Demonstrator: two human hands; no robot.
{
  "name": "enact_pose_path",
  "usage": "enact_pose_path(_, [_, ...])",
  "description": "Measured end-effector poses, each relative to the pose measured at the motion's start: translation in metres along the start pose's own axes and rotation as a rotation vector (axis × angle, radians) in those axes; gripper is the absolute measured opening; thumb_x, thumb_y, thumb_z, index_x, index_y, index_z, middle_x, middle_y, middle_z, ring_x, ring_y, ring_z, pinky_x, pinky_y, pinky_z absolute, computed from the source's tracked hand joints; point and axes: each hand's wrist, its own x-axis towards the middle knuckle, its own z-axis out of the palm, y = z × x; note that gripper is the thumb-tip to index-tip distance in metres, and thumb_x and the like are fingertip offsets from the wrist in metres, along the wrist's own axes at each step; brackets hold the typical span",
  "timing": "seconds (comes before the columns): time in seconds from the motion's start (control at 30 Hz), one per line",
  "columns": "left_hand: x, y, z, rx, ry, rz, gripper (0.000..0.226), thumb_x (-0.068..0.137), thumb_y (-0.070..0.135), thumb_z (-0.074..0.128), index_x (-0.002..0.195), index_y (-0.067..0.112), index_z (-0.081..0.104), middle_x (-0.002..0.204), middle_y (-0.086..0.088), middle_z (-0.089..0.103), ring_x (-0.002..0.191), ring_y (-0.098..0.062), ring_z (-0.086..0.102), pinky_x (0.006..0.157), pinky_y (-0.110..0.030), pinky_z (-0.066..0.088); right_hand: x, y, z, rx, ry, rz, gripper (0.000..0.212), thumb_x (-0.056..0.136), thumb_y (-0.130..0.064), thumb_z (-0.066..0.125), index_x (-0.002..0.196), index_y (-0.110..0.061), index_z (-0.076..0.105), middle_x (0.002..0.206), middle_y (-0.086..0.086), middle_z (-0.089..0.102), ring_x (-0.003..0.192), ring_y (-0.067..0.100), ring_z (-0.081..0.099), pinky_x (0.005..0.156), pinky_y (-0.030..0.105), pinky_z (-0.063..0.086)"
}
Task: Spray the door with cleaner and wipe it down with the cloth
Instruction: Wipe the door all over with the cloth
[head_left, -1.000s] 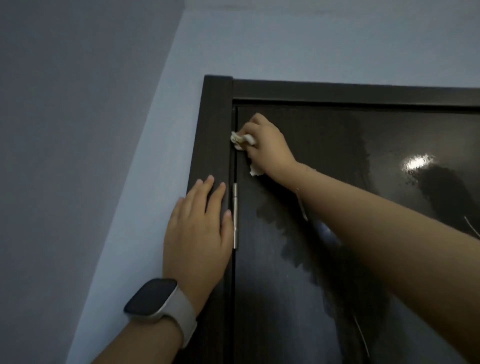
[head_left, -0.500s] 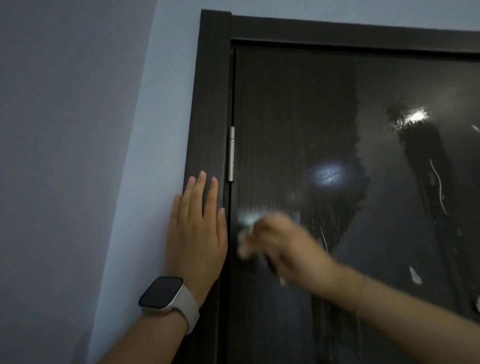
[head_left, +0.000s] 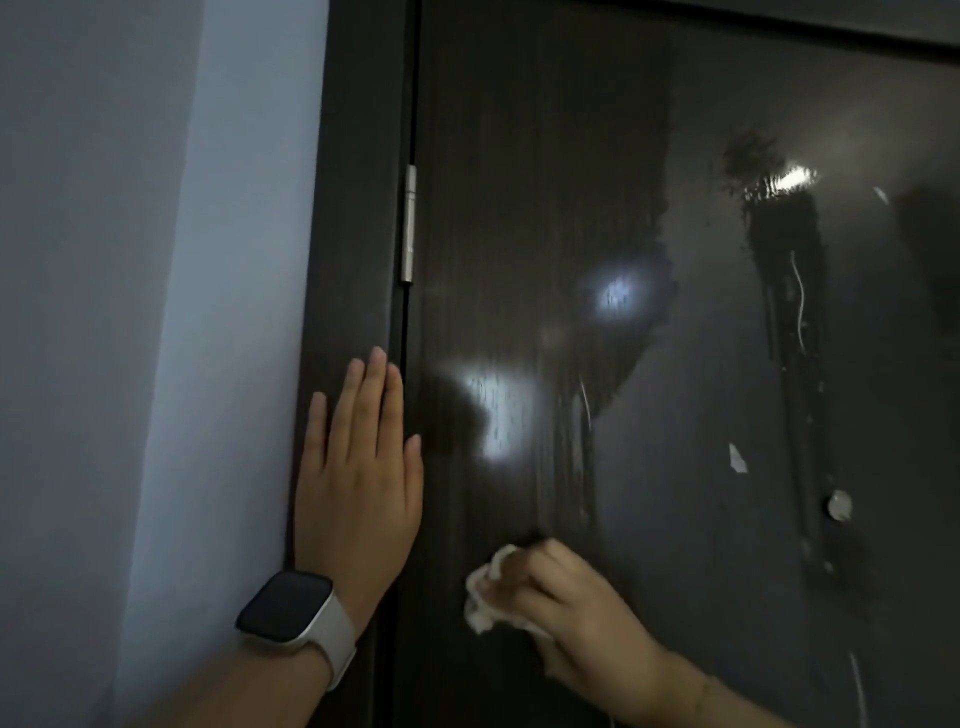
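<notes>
Head view: I see the right hand (head_left: 566, 605) bunched around a small white cloth (head_left: 485, 592), pressing it against the dark door (head_left: 519, 208) low on the hinge side. The left hand (head_left: 358, 483) lies flat, fingers straight, on the door frame (head_left: 358, 130), just below the metal hinge (head_left: 409, 223), with a smartwatch (head_left: 293, 610) at the wrist. Wet streaks and runs cover the panel's right part, near a small round fitting (head_left: 839, 505); the left part looks duller, likely wiped. My worry: the cloth is only a small wad, so I think it may saturate and smear cleaner, leaving streaks. Drips could run past it. Fingers near the hinge gap risk pinching if the door swings.
</notes>
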Motion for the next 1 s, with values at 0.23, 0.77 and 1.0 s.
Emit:
enact_pose_path(0.23, [-0.015, 0.005, 0.004, 0.006, -0.019, -0.042, 0.056, 0.101, 0.028, 0.024, 0.151, 0.004, 0.021, 0.161, -0.014, 0.019, 0.148, -0.029, 0.018, 0.119, -0.049, 0.014, 0.101, 0.085, -0.090, -0.157, 0.485, 0.379, 0.022, 0.077, 0.005, 0.054, 0.092, -0.003, 0.067, 0.095, 0.011, 0.055, 0.087, 0.027, 0.058, 0.075, 0.033, 0.047])
enact_pose_path(0.77, [-0.015, 0.006, 0.003, -0.012, 0.003, -0.050, 0.054, 0.101, 0.023, 0.031, 0.151, 0.002, 0.025, 0.161, -0.013, 0.018, 0.149, -0.029, 0.017, 0.120, -0.048, 0.012, 0.097, 0.086, -0.095, -0.277, 0.460, 0.437, 0.015, 0.077, 0.005, 0.053, 0.088, 0.004, 0.063, 0.090, 0.016, 0.052, 0.077, 0.031, 0.056, 0.065, 0.036, 0.045])
enact_pose_path(1.0, [-0.013, 0.007, 0.001, -0.008, -0.019, -0.047, 0.055, 0.102, 0.026, 0.028, 0.152, 0.002, 0.024, 0.162, -0.013, 0.016, 0.149, -0.029, 0.015, 0.120, -0.050, 0.013, 0.029, 0.056, -0.076, -0.388, 0.162, 0.204, 0.020, 0.077, -0.002, 0.043, 0.088, 0.005, 0.058, 0.084, 0.017, 0.048, 0.072, 0.032, 0.048, 0.053, 0.043, 0.045])
